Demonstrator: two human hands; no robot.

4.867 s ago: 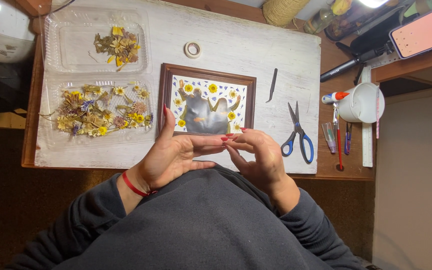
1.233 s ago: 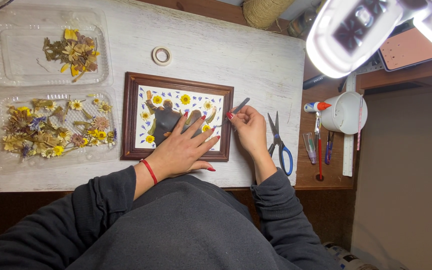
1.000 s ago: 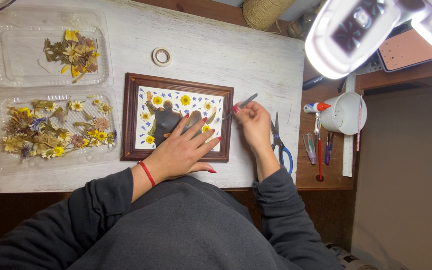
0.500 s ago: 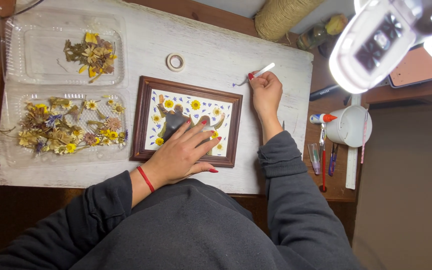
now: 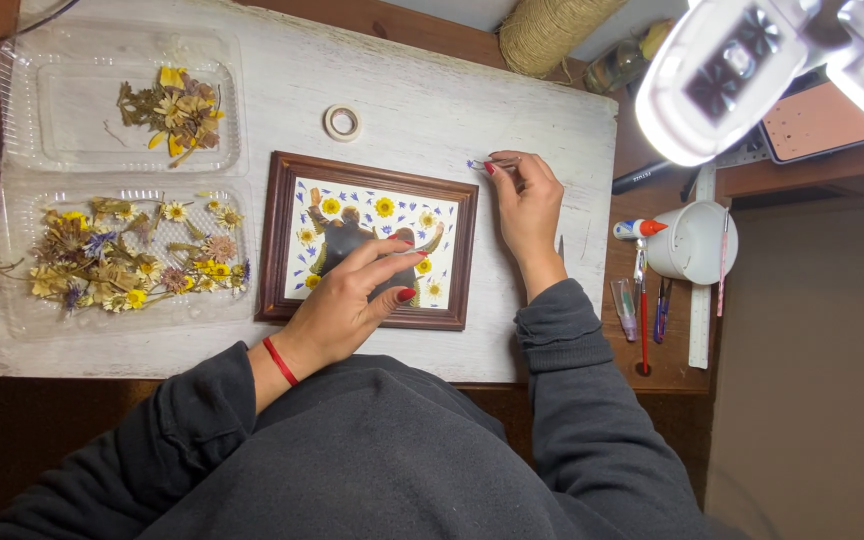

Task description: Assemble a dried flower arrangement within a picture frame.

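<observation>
**A:** Status on the frame?

**B:** Wooden picture frame lies flat on the white counter, roughly centre. Inside it: a pressed-flower picture with yellow blooms and small blue bits around a dark shape.

**A:** Left hand?

**B:** Left hand rests on the picture's lower right part, fingers spread flat, grip apart, holding nothing. Red band on the wrist.

**A:** Right?

**B:** Right hand is on the counter just right of the frame's top corner. Its grip is pinched together on a thin tool, tip pointing left. Probably tweezers, too small to be sure.

**A:** Surroundings?

**B:** Two clear plastic trays on the left: upper tray has a small clump of dried flowers, lower tray a bigger scatter. Tape roll above the frame, apart from it. Twine spool at the far edge. White cup, glue tube, pens and a ruler on the right. Bright lamp head over the top right.
</observation>
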